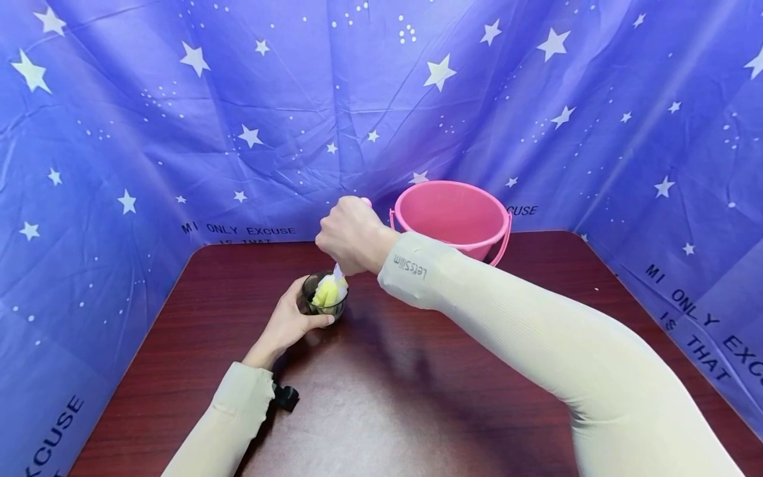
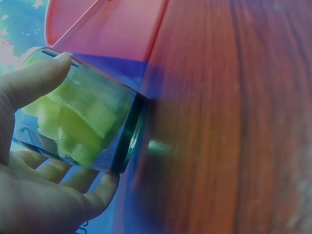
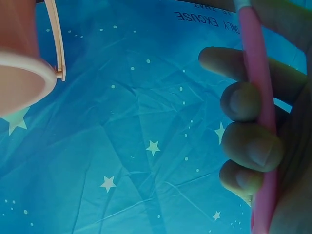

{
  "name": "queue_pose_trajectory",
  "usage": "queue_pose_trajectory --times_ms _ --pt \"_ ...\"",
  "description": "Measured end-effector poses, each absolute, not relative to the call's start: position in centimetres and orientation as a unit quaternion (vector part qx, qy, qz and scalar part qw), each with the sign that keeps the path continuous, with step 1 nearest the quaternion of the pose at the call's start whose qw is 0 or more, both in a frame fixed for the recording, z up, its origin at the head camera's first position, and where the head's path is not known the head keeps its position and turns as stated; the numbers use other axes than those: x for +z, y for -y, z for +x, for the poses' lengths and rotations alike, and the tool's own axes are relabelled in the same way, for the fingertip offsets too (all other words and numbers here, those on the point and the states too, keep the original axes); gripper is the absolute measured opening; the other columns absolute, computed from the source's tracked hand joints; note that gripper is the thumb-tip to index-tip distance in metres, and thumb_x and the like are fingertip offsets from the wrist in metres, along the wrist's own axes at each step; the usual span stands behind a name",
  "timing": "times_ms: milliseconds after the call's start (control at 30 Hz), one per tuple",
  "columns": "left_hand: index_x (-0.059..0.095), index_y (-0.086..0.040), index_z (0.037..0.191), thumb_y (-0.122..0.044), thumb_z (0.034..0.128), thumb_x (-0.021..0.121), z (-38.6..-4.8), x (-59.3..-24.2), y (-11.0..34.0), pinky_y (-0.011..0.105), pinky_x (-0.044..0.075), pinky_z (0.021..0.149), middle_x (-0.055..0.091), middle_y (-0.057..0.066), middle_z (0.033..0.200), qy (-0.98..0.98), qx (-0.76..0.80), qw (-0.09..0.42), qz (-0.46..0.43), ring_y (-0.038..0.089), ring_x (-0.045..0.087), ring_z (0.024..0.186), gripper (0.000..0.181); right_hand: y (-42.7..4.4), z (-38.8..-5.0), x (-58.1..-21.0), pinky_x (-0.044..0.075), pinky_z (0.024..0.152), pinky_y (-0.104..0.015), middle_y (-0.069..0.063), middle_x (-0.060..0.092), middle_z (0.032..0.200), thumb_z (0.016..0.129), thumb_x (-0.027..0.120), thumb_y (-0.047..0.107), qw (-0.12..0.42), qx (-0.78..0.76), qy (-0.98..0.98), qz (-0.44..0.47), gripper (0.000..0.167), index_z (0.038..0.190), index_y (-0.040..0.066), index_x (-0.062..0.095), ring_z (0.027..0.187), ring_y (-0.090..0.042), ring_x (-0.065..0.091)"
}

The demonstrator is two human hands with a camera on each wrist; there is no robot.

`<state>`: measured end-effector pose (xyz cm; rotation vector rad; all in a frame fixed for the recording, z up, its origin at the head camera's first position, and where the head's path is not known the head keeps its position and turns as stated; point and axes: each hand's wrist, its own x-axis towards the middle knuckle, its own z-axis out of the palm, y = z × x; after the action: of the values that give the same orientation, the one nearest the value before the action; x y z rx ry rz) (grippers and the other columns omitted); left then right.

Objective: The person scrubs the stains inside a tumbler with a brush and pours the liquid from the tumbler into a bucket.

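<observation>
A dark-tinted clear glass (image 1: pixel 324 309) stands on the table left of centre, with a yellow and white spongy mass (image 1: pixel 328 291) inside. My left hand (image 1: pixel 292 321) grips the glass from its left side, thumb in front; in the left wrist view the fingers curl under the glass (image 2: pixel 124 131) and the thumb presses its wall. Above the glass, my right hand (image 1: pixel 353 235) holds a pink handle, whose white lower end reaches down into the glass. The right wrist view shows the fingers (image 3: pixel 251 146) curled round the pink handle (image 3: pixel 261 73).
A pink bucket (image 1: pixel 477 248) with a side handle stands at the back of the table, right of my right hand. Behind and beside the dark red table (image 1: pixel 357 411) hangs a blue star-printed cloth (image 1: pixel 334 86). A small black object (image 1: pixel 287 398) is by my left wrist.
</observation>
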<state>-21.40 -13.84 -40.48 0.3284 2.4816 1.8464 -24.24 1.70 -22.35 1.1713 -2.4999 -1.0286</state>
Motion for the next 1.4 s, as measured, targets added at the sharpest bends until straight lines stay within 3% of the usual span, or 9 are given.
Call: queue_pose_trajectory --times_ms 167,500,700,967,1167,1400 --pt "0.042 -0.012 0.139 -0.004 0.0664 0.085 -22.6 -42.2 14.4 0.040 0.040 0.096 0.052 0.010 0.132 -0.798 0.594 0.011 0.097 0.025 0.051 0.112 0.085 -1.5 -24.2 -22.2 0.037 0.042 -0.036 0.004 0.056 0.071 0.076 0.061 0.039 0.098 -0.343 0.841 0.407 0.015 0.078 0.024 0.064 0.060 -0.015 0.047" --pt "0.044 -0.013 0.137 -0.006 0.0645 0.087 -22.7 -42.4 14.4 0.039 0.041 0.095 0.053 0.008 0.129 -0.795 0.599 0.005 0.096 0.023 0.053 0.109 0.085 -1.7 -24.4 -22.4 0.032 0.040 -0.034 0.004 0.054 0.068 0.075 0.056 0.027 0.111 -0.337 0.838 0.413 0.009 0.078 0.023 0.063 0.057 -0.015 0.042" --pt "0.040 -0.005 0.139 0.002 0.0663 0.083 -22.2 -41.0 13.7 0.044 0.039 0.097 0.051 0.015 0.131 -0.789 0.605 0.023 0.103 0.029 0.050 0.113 0.085 -2.2 -24.7 -22.6 0.039 0.043 -0.040 0.003 0.058 0.070 0.076 0.056 0.025 0.111 -0.335 0.845 0.402 0.011 0.080 0.022 0.065 0.059 -0.017 0.047" --pt "0.040 -0.005 0.140 0.001 0.0663 0.084 -22.1 -41.2 13.7 0.042 0.041 0.096 0.052 0.014 0.131 -0.789 0.606 0.021 0.104 0.028 0.051 0.114 0.086 -2.5 -25.0 -23.1 0.035 0.041 -0.038 0.003 0.058 0.071 0.075 0.058 0.025 0.104 -0.332 0.850 0.395 0.009 0.079 0.023 0.065 0.059 -0.015 0.045" --pt "0.040 -0.010 0.140 -0.001 0.0647 0.085 -22.8 -42.5 14.0 0.042 0.039 0.099 0.052 0.011 0.133 -0.782 0.615 0.017 0.100 0.026 0.051 0.116 0.088 -2.6 -25.3 -23.2 0.042 0.046 -0.041 0.002 0.060 0.073 0.076 0.061 0.032 0.093 -0.341 0.848 0.395 0.012 0.080 0.022 0.066 0.061 -0.018 0.052" --pt "0.044 -0.011 0.136 -0.002 0.0635 0.086 -22.7 -42.6 14.3 0.041 0.040 0.098 0.053 0.009 0.130 -0.783 0.613 0.002 0.101 0.024 0.052 0.114 0.084 -2.2 -25.2 -23.1 0.042 0.045 -0.040 0.003 0.059 0.071 0.075 0.060 0.032 0.087 -0.332 0.849 0.402 0.011 0.077 0.023 0.065 0.061 -0.017 0.052"
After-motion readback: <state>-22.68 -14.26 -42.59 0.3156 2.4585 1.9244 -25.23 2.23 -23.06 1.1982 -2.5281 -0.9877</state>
